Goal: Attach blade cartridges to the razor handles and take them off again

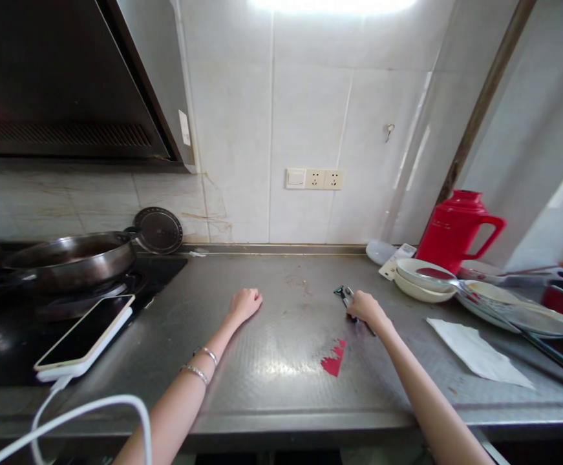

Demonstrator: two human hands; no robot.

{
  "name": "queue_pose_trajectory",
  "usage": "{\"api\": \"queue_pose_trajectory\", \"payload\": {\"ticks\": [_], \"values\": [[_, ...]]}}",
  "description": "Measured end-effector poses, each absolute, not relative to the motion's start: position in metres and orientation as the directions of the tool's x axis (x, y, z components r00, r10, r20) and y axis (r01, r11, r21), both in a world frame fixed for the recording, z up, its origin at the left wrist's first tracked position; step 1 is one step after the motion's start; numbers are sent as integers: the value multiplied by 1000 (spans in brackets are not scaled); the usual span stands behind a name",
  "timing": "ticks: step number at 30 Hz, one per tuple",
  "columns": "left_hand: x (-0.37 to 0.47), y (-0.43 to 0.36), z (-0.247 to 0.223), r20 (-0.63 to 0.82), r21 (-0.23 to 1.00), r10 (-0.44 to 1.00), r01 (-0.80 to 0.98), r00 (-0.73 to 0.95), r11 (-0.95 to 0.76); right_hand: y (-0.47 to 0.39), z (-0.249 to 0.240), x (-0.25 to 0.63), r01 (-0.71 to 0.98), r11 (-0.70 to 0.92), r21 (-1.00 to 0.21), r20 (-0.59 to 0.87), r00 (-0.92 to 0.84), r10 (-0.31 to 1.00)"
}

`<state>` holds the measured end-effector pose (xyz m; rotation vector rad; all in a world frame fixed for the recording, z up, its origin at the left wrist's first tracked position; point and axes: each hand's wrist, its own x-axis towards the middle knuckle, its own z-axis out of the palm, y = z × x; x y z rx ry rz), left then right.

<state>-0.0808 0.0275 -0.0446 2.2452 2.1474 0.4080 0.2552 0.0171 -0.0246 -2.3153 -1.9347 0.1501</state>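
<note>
My left hand (246, 305) rests on the steel countertop (281, 400) in a loose fist, with nothing showing in it; two silver bracelets circle that wrist. Farther right, my right hand (366, 307) is closed around a slim dark tool with a small teal head (340, 290), which looks like a razor or peeler. A silvery part shows beside its head, and a thin end sticks out under the palm; the fingers cover the middle. Between my forearms lies a torn, jagged red scrap (333, 359), apart from both hands.
Left, a steel pan (75, 258) sits on the black stove, and a phone (87, 332) lies on a white block with a cable. Right stand a red thermos (456, 229), stacked bowls (424, 290), plates with utensils (514, 310) and a white paper napkin (478, 352).
</note>
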Motion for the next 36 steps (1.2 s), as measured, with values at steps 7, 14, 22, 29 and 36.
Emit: {"api": "queue_pose_trajectory", "payload": {"ticks": [7,14,22,29,36], "values": [[-81,29,-46,197,212,980,974,32,-75,18,-26,256,974,-159,-163,2,162,987],[-83,32,-48,262,282,965,955,12,-88,18,-23,255,947,-127,-295,115,167,979],[-42,30,-21,381,602,920,731,91,-322,-1,-4,208,894,38,-446,373,147,916],[15,15,1,307,798,936,489,169,-350,-31,12,152,924,174,-340,479,11,878],[18,11,4,380,775,923,522,65,-356,-50,19,128,957,177,-229,482,-47,875]]}}
